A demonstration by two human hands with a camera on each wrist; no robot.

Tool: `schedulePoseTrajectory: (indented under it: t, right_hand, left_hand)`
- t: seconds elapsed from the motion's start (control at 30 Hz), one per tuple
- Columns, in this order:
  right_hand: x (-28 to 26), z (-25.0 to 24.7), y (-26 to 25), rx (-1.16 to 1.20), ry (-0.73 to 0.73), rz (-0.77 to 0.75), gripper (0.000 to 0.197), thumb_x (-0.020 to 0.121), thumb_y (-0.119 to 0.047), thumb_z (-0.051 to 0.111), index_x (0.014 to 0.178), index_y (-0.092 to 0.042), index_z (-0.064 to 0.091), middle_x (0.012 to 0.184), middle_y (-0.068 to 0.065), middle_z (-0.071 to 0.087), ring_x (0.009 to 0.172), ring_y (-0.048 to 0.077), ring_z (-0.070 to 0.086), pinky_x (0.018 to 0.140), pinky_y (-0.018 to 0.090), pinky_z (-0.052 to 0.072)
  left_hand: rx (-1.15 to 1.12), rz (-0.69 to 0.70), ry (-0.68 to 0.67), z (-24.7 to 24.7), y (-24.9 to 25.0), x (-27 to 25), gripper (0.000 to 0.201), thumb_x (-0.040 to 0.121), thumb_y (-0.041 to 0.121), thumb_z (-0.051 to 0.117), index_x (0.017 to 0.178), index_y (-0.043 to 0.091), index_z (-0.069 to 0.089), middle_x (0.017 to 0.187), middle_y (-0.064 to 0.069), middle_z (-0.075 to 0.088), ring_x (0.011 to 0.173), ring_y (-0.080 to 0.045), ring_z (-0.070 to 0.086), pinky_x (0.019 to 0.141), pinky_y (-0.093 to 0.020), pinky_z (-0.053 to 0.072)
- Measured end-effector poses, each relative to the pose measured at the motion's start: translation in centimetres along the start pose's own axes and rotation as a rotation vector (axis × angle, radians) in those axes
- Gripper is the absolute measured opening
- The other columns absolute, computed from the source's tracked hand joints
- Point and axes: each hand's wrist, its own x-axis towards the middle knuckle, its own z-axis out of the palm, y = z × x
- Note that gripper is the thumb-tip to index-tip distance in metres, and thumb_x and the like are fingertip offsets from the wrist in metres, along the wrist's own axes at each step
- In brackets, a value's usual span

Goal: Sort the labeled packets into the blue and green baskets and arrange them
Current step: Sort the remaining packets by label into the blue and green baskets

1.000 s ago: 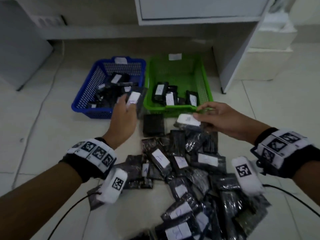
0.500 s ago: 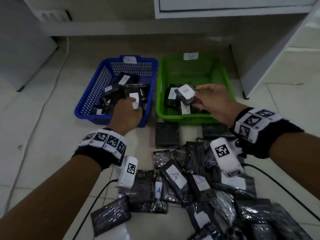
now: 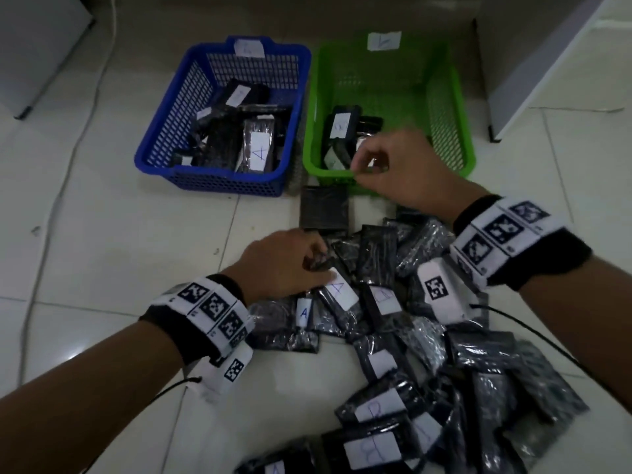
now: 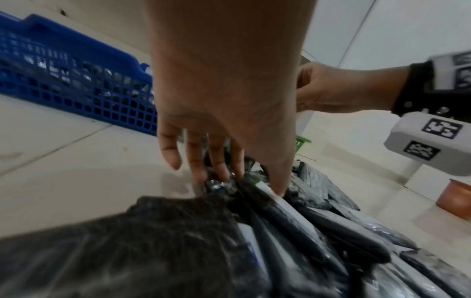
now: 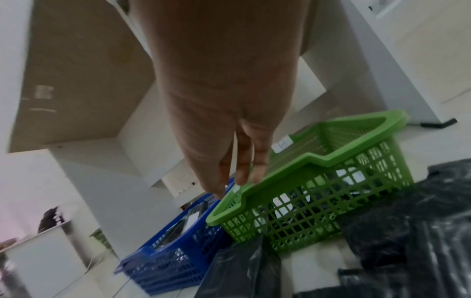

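Observation:
The blue basket [image 3: 164, 159], tagged "A", and the green basket [image 3: 458, 107] stand side by side on the floor, each with several black packets inside. A pile of black labeled packets [image 3: 478, 371] lies in front of them. My left hand [image 3: 321, 268] is down on the pile's near-left edge, and its fingers and thumb pinch a packet labeled "A" [image 3: 340, 290]. In the left wrist view the fingertips [image 4: 203, 171] press into that packet's wrap. My right hand [image 3: 362, 165] hovers over the green basket's front rim [image 5: 318, 161], fingers loose and empty.
A lone black packet [image 3: 323, 210] lies on the floor just before the gap between the baskets. A white cabinet leg [image 3: 513, 97] stands right of the green basket. A cable [image 3: 78, 131] runs along the floor at the left. A copper-coloured cup [image 4: 453, 199] stands beyond the pile.
My left hand left its packet in the blue basket and came back to the pile, pinching an "A" packet. My right hand dropped its packet in the green basket and drew back to the front rim.

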Motion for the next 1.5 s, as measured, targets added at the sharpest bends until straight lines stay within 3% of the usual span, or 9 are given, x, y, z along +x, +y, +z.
schedulePoseTrajectory:
  t: [0.23,0.43,0.63,0.8,0.97,1.1,1.2,1.33,1.5]
  right_hand:
    - [-7.0,0.3,-2.4,-0.173,-0.433,0.181,0.013,0.075,-0.025,0.084,0.070,-0.016,0.075,0.066,-0.010,0.068,0.058,-0.003,0.061,0.063,0.019,0.052]
    - [-11.6,3.8,-3.0,-0.336,-0.527,0.310,0.060,0.073,-0.063,0.073,0.059,-0.017,0.037,0.061,-0.003,0.041,0.054,0.009,0.042,0.049,0.026,0.032]
    - [-12.5,4.7,-3.7,-0.209,-0.474,0.420,0.056,0.064,-0.036,0.088,0.087,-0.012,0.042,0.077,-0.001,0.048,0.077,0.019,0.053,0.053,0.024,0.035]
    - [-10.3,1.9,-4.2,-0.046,-0.591,0.597,0.052,0.065,-0.025,0.087,0.104,-0.013,0.055,0.100,0.005,0.060,0.076,0.016,0.059,0.055,0.023,0.048]
    - [-6.2,-2.9,-4.7,0.262,-0.423,0.611,0.043,0.071,-0.030,0.085,0.108,-0.023,0.064,0.099,0.001,0.068,0.076,0.016,0.071,0.061,0.026,0.059]
    - [-2.0,-3.2,-2.7,0.242,0.084,0.507,0.024,0.075,-0.030,0.082,0.094,-0.024,0.070,0.092,-0.003,0.072,0.076,0.013,0.070,0.067,0.023,0.058]
    - [0.7,-1.3,-1.1,0.118,0.230,0.408,0.016,0.077,-0.029,0.081,0.082,-0.017,0.070,0.085,-0.007,0.071,0.073,0.002,0.063,0.066,0.018,0.052]
    - [4.1,1.2,0.3,0.141,0.281,0.426,0.019,0.081,-0.026,0.078,0.074,-0.013,0.066,0.091,-0.001,0.071,0.078,0.005,0.061,0.065,0.006,0.043]
    - [8.6,2.2,2.1,0.073,0.373,0.472,0.015,0.089,-0.025,0.069,0.086,-0.011,0.072,0.088,0.001,0.068,0.079,0.010,0.061,0.066,0.013,0.041]
  left_hand:
    - [-0.234,-0.090,-0.077,1.4,0.2,-0.1,0.055,0.071,0.060,0.083,0.112,0.031,0.062,0.095,0.015,0.066,0.086,-0.002,0.063,0.075,-0.023,0.051]
    - [-0.429,-0.170,-0.145,0.0,0.9,0.2,0.032,0.077,0.042,0.085,0.099,0.022,0.075,0.098,-0.006,0.075,0.089,-0.021,0.070,0.080,-0.032,0.053]
    - [-0.629,-0.220,-0.307,-4.0,1.3,-0.9,0.026,0.093,0.031,0.072,0.116,0.020,0.068,0.105,-0.001,0.075,0.084,-0.008,0.068,0.086,-0.028,0.057]
    - [-0.760,-0.247,-0.285,-8.4,-0.6,-0.9,0.038,0.102,0.032,0.057,0.138,0.022,0.053,0.120,-0.006,0.072,0.099,-0.027,0.072,0.089,-0.041,0.059]
    - [-0.757,-0.196,0.199,-12.4,-2.0,1.7,0.036,0.103,0.019,0.056,0.138,0.019,0.048,0.121,-0.012,0.067,0.101,-0.026,0.071,0.077,-0.040,0.063]
    - [-0.393,-0.101,0.615,-14.3,-4.4,4.9,0.023,0.104,0.018,0.050,0.127,0.020,0.055,0.115,-0.004,0.064,0.089,-0.014,0.065,0.072,-0.036,0.059]
    - [-0.433,-0.163,0.700,-14.1,-5.9,6.9,0.033,0.104,0.006,0.041,0.130,0.015,0.060,0.117,-0.009,0.063,0.079,-0.013,0.060,0.063,-0.023,0.052]
    - [-0.637,-0.257,0.802,-13.4,-7.6,10.1,0.028,0.102,0.010,0.053,0.126,0.009,0.067,0.121,-0.006,0.066,0.113,-0.022,0.063,0.103,-0.039,0.052]
    - [-0.787,-0.209,0.750,-13.5,-8.3,13.9,0.021,0.097,0.009,0.058,0.115,0.016,0.065,0.116,-0.006,0.069,0.106,-0.021,0.068,0.096,-0.037,0.057]
